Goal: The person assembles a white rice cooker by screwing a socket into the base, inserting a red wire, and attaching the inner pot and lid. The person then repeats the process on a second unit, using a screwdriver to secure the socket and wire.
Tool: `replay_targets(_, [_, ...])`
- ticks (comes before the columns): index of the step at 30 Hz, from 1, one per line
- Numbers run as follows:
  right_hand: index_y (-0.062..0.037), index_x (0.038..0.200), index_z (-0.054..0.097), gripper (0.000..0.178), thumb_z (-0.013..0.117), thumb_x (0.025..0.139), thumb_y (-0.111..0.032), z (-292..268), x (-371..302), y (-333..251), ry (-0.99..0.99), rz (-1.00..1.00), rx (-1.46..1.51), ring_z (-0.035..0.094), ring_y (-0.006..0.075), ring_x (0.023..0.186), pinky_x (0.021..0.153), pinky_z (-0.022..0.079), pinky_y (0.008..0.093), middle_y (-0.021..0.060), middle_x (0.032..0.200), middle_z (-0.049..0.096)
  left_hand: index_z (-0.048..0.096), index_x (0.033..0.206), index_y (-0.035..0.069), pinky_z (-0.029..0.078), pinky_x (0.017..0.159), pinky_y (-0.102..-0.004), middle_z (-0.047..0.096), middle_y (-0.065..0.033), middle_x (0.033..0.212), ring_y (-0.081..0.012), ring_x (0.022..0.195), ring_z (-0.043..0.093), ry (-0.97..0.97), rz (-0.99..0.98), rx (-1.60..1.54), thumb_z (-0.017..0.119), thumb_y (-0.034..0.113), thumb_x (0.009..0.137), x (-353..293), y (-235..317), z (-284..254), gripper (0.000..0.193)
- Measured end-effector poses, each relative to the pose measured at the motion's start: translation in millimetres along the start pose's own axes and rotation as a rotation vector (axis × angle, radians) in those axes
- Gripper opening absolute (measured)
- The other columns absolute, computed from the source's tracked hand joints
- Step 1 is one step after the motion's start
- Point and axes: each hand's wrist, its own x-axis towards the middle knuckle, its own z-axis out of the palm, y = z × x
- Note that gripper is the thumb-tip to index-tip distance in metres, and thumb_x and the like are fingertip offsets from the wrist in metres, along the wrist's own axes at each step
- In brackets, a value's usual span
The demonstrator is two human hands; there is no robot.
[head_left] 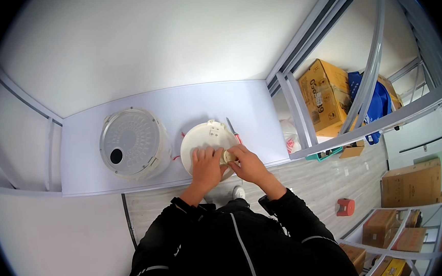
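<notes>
A round cream plastic plate (196, 137) with raised fittings at its far edge lies on the pale shelf top in front of me. My left hand (207, 167) presses on its near part, fingers bent over the surface and closed around it. Close beside it, my right hand (249, 164) pinches a small round cream piece (227, 157) at the plate's near right; the left fingertips reach up to this piece. What lies beneath the fingers is hidden. Short red wire ends (176, 157) stick out on the plate's left. Right of the plate lies a thin tool with a grey blade and red handle (238, 138).
A round whitish tub with a grey lid (131, 141) and a dark hole stands left of the plate. The shelf top (249, 105) ends at a wall behind and metal posts (295, 107) at the right. Beyond are cartons (326, 97), a blue bag (379, 98) and a red stool (345, 207).
</notes>
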Motion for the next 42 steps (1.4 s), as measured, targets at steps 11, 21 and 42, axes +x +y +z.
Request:
replay_targets(11, [-0.0053, 0.129, 0.061, 0.044, 0.075, 0.086, -0.005, 15.8, -0.4, 7.7, 0.003, 0.053, -0.066, 0.069, 0.0441, 0.103, 0.086, 0.059, 0.0507, 0.0187, 0.124, 0.062, 0.066, 0.137, 0.012, 0.029, 0.119, -0.0576, 0.062, -0.0082, 0.118, -0.0299, 0.118, 0.056, 0.009, -0.006, 0.044, 0.085, 0.029, 0.082, 1.4, 10.8, -3.6, 0.06])
replay_targets(21, [-0.0043, 0.127, 0.062, 0.043, 0.076, 0.086, -0.007, 17.9, 3.0, 6.0, 0.012, 0.096, -0.058, 0.069, 0.0451, 0.101, 0.085, 0.059, 0.0513, 0.0197, 0.123, 0.062, 0.068, 0.136, 0.012, 0.029, 0.119, -0.057, 0.066, -0.0071, 0.118, -0.0287, 0.116, 0.058, 0.019, -0.012, 0.028, 0.084, 0.03, 0.083, 2.9, 8.0, -3.7, 0.059])
replay_targets(42, [-0.0072, 0.117, 0.063, 0.037, 0.08, 0.084, -0.009, 29.4, 13.2, 1.7, 0.01, 0.058, -0.19, 0.071, 0.0431, 0.09, 0.075, 0.059, 0.0513, 0.0172, 0.108, 0.064, 0.07, 0.132, 0.01, 0.028, 0.126, -0.0575, 0.067, -0.0101, 0.116, -0.0335, 0.116, 0.059, -0.026, 0.022, -0.03, 0.085, 0.022, 0.079, 8.7, -3.2, -13.1, 0.057])
